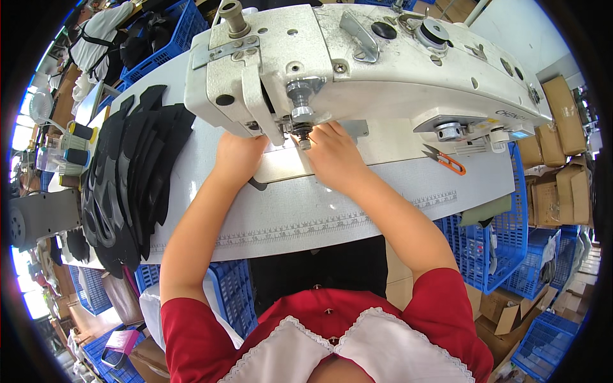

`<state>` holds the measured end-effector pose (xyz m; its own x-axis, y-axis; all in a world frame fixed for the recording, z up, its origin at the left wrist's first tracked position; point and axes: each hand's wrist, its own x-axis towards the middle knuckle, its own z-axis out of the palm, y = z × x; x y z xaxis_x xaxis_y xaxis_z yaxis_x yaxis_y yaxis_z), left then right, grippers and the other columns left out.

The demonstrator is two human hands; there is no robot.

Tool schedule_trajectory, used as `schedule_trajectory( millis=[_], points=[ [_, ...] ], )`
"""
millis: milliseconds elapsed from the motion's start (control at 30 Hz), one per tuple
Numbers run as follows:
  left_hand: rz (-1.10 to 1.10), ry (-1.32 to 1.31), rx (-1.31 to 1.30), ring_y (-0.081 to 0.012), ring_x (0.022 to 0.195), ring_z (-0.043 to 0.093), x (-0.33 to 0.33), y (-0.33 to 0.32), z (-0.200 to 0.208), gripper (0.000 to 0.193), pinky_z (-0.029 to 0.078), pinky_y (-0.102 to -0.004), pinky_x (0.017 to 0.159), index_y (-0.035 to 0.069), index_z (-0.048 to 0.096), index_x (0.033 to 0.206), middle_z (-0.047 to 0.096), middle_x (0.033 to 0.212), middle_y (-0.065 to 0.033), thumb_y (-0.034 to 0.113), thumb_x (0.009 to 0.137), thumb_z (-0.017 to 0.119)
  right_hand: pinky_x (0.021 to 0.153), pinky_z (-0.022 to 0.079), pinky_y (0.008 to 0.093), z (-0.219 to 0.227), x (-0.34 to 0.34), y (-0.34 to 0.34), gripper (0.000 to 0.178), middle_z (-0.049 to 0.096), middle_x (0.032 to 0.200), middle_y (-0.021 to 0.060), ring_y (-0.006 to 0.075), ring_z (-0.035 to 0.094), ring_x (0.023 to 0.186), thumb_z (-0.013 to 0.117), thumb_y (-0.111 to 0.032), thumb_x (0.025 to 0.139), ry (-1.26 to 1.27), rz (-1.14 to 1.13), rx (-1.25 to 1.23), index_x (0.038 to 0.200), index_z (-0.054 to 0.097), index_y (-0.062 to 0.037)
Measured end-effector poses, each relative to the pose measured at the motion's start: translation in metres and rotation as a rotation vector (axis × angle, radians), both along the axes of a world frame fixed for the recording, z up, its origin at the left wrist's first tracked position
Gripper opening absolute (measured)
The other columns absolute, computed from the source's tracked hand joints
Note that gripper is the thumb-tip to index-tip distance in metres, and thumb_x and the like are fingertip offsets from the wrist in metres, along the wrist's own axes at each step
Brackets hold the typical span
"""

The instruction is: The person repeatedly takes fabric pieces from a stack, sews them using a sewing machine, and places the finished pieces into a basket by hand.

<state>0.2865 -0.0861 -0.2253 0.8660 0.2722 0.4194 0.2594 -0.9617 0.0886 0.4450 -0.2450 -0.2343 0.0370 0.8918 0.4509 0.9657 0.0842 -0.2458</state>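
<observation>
A white sewing machine (383, 83) stands across the table before me, its lit needle area between my two hands. My left hand (239, 158) is closed at the left of the needle, its fingertips partly behind the machine head. From under that hand pokes the edge of a black fabric piece (258, 185); the rest of it is hidden. My right hand (333, 156) rests right of the needle with fingers curled together and pointing under the arm. What lies beneath those fingers does not show. Orange-handled thread snips (452, 163) lie on the table to the right.
Black cut pieces (124, 185) pile up at the table's left. A printed ruler (319, 226) runs along the near edge. Blue crates (488, 249) and cardboard boxes (555, 191) stand at the right; thread cones (80, 156) are at the far left. Someone in white (99, 41) is at the upper left.
</observation>
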Motion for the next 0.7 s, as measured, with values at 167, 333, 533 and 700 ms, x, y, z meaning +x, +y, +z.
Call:
schedule_trajectory(
  millis=[167,333,533,700],
  points=[
    [0.000,0.033,-0.012,-0.0366,0.074,0.063,-0.002,0.002,-0.001,0.005,0.049,-0.0473,0.064,0.003,0.063,0.080,0.064,0.081,-0.0153,0.005,0.076,0.061,0.100,0.041,0.0370,0.001,0.000,0.000,0.030,0.061,0.101,0.0106,0.0262,0.056,0.105,0.056,-0.003,0.076,0.002,0.010,0.022,0.105,0.065,0.0009],
    [-0.039,-0.034,-0.013,-0.0374,0.074,0.063,0.001,0.005,0.001,0.007,0.049,-0.0477,0.063,0.003,0.063,0.082,0.063,0.081,-0.0155,0.006,0.076,0.061,0.100,0.041,0.0369,0.001,0.001,0.000,0.030,0.061,0.102,0.0109,0.0262,0.056,0.105,0.056,-0.003,0.077,-0.005,0.000,0.032,0.105,0.065,0.0011],
    [0.056,0.060,-0.028,-0.0354,0.073,0.064,0.001,0.000,0.005,0.007,0.050,-0.0469,0.063,0.004,0.063,0.082,0.065,0.081,-0.0146,0.009,0.077,0.063,0.101,0.040,0.0378,0.002,0.000,0.000,0.026,0.061,0.103,0.0121,0.0278,0.054,0.108,0.056,-0.003,0.077,0.034,-0.008,0.023,0.102,0.065,0.0004],
    [0.254,0.216,0.213,-0.0236,0.072,0.067,-0.011,-0.009,0.002,0.008,0.053,-0.0360,0.056,0.008,0.062,0.078,0.064,0.075,-0.0097,0.008,0.070,0.063,0.099,0.036,0.0470,-0.007,-0.004,0.003,0.013,0.055,0.089,0.0155,0.0344,0.050,0.103,0.058,-0.011,0.081,0.035,-0.055,0.102,0.078,0.065,-0.0006]
  ],
)
